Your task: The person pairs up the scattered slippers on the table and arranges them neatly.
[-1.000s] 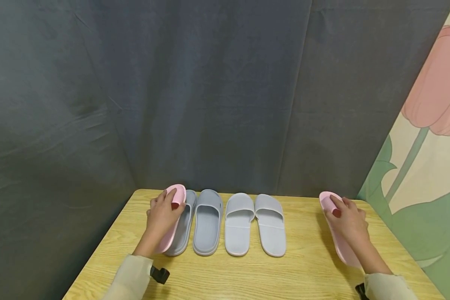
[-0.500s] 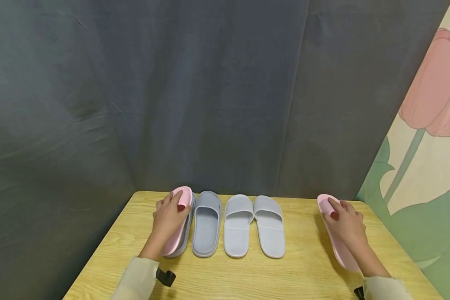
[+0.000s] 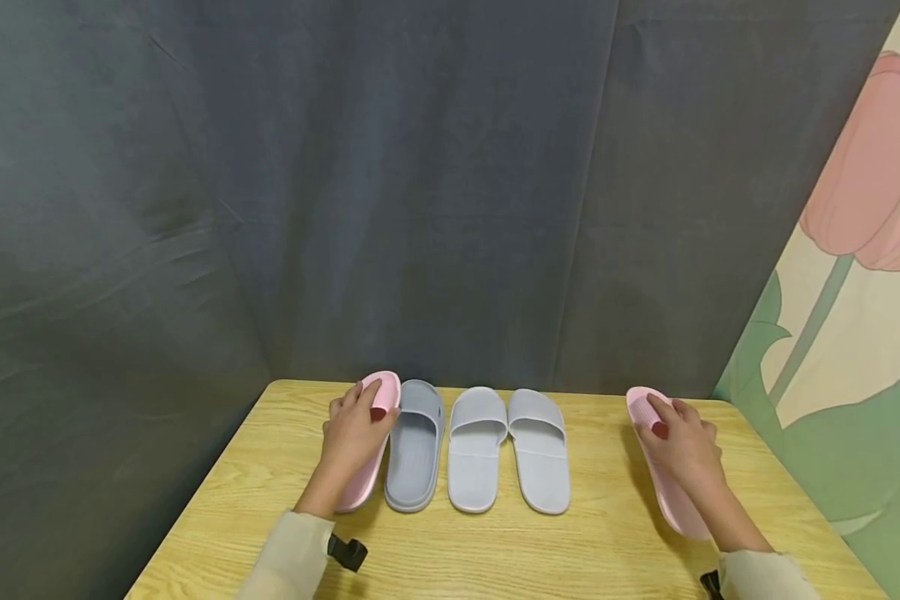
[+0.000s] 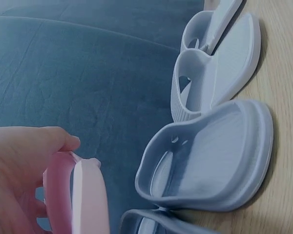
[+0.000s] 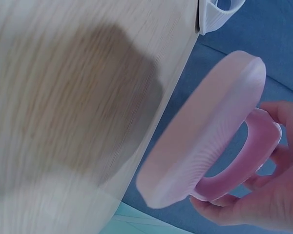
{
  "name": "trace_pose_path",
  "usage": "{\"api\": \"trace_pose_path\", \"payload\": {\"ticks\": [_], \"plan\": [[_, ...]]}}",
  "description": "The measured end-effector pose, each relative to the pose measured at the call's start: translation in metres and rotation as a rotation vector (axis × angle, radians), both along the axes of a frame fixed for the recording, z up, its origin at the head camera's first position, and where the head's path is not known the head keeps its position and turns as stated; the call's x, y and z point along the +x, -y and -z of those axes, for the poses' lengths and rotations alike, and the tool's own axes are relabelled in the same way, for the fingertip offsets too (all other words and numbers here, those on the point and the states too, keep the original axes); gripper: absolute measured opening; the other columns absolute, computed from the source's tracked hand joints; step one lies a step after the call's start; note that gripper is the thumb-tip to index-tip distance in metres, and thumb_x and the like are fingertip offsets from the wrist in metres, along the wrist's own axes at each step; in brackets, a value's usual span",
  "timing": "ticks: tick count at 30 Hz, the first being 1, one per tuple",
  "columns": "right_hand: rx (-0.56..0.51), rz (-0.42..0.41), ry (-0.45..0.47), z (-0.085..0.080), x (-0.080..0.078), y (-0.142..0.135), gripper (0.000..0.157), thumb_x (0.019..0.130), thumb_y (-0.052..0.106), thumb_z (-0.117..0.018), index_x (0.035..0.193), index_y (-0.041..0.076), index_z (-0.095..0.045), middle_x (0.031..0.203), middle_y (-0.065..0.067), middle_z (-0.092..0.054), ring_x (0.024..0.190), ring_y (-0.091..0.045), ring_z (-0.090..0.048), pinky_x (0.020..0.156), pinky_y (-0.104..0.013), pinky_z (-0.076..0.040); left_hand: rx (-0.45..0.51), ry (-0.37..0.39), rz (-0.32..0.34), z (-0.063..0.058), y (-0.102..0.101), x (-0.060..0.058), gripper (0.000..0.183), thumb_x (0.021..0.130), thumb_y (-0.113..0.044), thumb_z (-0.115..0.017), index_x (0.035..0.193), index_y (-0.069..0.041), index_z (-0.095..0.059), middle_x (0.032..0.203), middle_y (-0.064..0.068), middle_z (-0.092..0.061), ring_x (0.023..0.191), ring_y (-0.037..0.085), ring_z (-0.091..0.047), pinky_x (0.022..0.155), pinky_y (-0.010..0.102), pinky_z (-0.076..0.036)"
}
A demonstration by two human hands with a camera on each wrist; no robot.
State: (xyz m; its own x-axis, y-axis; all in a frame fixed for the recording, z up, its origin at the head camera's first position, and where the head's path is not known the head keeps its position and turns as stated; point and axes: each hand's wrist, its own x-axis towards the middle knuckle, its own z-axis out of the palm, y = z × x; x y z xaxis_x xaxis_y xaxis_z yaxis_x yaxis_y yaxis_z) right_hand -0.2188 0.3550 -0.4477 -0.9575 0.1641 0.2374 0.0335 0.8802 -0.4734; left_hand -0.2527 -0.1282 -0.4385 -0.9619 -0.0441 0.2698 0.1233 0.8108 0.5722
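Observation:
My left hand [image 3: 351, 433] grips a pink slipper [image 3: 362, 485] by its strap, fingers over the top. In the head view this slipper covers the left one of two dark grey slippers. The right dark grey slipper [image 3: 411, 467] shows beside it; part of the covered one [image 4: 158, 225] appears at the bottom of the left wrist view. Far to the right, my right hand [image 3: 686, 446] holds the other pink slipper [image 3: 678, 510] by the strap. Its sole hangs above the wood with a shadow under it in the right wrist view.
Two light grey slippers [image 3: 474, 479] stand side by side mid-table, toes toward the back. The wooden table [image 3: 495, 558] ends at a dark curtain [image 3: 435, 208]. A wall with a painted tulip [image 3: 862, 175] rises on the right.
My left hand has carried its pink slipper rightward, from beside the left dark grey slipper to over it. My right hand has shifted slightly left with its slipper.

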Motion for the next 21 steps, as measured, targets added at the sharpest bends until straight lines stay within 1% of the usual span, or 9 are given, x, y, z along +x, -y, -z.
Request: {"api": "trace_pose_path", "payload": {"ticks": [3,8,11,15,21], "plan": [[0.004,-0.005,0.0,-0.001,0.001,0.003,0.063,0.1,0.033,-0.058,0.152,0.004,-0.039,0.148,-0.042,-0.026,0.124,-0.07,-0.026,0.087,-0.081,-0.03,0.009,0.005,0.005,0.0,-0.004,0.0,0.067,0.095,-0.044,-0.065,0.152,-0.016,-0.047,0.157,0.023,-0.038,0.136,0.049,-0.036,0.1,0.07,-0.033],[0.009,-0.001,0.01,0.0,0.001,0.006,0.063,0.099,0.033,-0.059,0.153,0.004,-0.039,0.148,-0.042,-0.026,0.124,-0.07,-0.026,0.088,-0.082,-0.03,0.001,-0.012,0.009,0.002,-0.01,0.0,0.067,0.094,-0.046,-0.065,0.152,-0.018,-0.048,0.157,0.022,-0.039,0.137,0.049,-0.037,0.101,0.071,-0.034],[0.013,-0.003,0.001,0.001,0.001,0.007,0.063,0.1,0.033,-0.058,0.152,0.004,-0.04,0.148,-0.042,-0.026,0.124,-0.07,-0.027,0.087,-0.082,-0.031,-0.011,-0.021,0.009,0.003,-0.013,-0.001,0.067,0.094,-0.048,-0.064,0.152,-0.019,-0.048,0.157,0.022,-0.04,0.137,0.05,-0.038,0.101,0.072,-0.035],[0.015,-0.01,-0.007,0.001,0.001,0.009,0.062,0.1,0.033,-0.057,0.152,0.003,-0.04,0.147,-0.042,-0.027,0.123,-0.07,-0.028,0.086,-0.081,-0.032,-0.005,-0.012,0.011,0.002,-0.018,-0.001,0.067,0.094,-0.047,-0.065,0.152,-0.02,-0.048,0.157,0.022,-0.04,0.136,0.049,-0.039,0.101,0.072,-0.034],[0.003,-0.011,0.008,0.001,0.001,0.013,0.062,0.1,0.033,-0.057,0.152,0.004,-0.039,0.149,-0.041,-0.026,0.125,-0.069,-0.028,0.087,-0.081,-0.031,0.008,-0.01,0.022,0.002,-0.026,-0.002,0.065,0.094,-0.047,-0.065,0.151,-0.019,-0.049,0.156,0.021,-0.041,0.132,0.048,-0.041,0.1,0.071,-0.035]]}}
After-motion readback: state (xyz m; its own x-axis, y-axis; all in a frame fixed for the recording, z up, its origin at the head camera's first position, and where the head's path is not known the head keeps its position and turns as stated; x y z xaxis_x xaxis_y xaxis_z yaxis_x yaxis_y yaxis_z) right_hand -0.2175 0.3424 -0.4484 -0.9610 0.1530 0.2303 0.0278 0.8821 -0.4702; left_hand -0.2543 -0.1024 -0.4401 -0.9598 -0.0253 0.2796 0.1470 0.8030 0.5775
